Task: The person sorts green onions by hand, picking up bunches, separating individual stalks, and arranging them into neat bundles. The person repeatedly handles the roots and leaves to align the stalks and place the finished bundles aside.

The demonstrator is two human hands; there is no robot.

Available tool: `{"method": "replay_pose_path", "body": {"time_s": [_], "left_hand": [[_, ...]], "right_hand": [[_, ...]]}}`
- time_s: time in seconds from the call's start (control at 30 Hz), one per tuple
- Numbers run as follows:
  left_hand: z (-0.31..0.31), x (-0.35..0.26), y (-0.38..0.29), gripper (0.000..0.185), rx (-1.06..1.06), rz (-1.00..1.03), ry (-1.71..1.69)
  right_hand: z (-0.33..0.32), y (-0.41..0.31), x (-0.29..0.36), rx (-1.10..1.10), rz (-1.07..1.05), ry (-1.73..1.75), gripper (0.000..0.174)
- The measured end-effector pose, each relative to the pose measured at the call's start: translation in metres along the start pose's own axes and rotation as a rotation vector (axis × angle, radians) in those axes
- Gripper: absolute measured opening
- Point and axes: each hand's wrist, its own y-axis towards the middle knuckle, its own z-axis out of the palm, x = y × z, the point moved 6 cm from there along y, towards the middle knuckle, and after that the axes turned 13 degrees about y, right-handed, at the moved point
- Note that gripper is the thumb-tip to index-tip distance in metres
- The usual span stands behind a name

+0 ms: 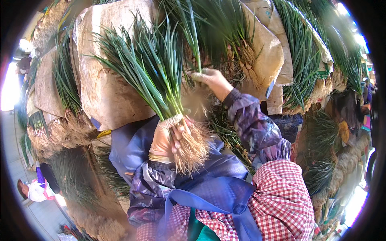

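My left hand (164,140), in a pale glove, is closed around the lower stems of a bunch of green onions (169,87). Their pinkish bulbs and stringy roots hang to the right of my palm, over my blue apron, while the long green leaves fan out up and to the left. Farther up and to the right, my right hand (212,79) pinches the lower end of a green onion stalk (194,45) between thumb and fingers. Just beyond that hand, more green onions (238,45) with bulbs and roots lie on tan sacking.
A tan woven sack (111,90) spreads across the front left. Bundled green onions (301,57) with thick roots stand at the right, and others (68,72) at the left. Loose leaves (230,135) lie beside my right sleeve. Another person (39,186) is at the far lower left.
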Motion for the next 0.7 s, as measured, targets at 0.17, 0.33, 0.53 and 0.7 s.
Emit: {"method": "replay_pose_path", "body": {"time_s": [0.17,0.33,0.53,0.7], "left_hand": [[-0.004,-0.002,-0.002,0.028,-0.008,-0.031,-0.027],[-0.003,-0.002,-0.003,0.026,-0.01,-0.013,-0.009],[-0.001,-0.001,-0.002,0.027,-0.027,-0.03,-0.025],[-0.004,0.002,-0.003,0.028,-0.036,-0.063,0.027]], "right_hand": [[0.071,-0.05,0.015,0.278,-0.02,-0.111,0.042],[-0.033,-0.083,-0.013,-0.08,0.032,0.211,0.023],[-0.028,-0.111,-0.064,0.394,0.24,-1.541,0.038],[0.043,-0.061,-0.018,0.351,-0.123,-0.107,0.051]]}}
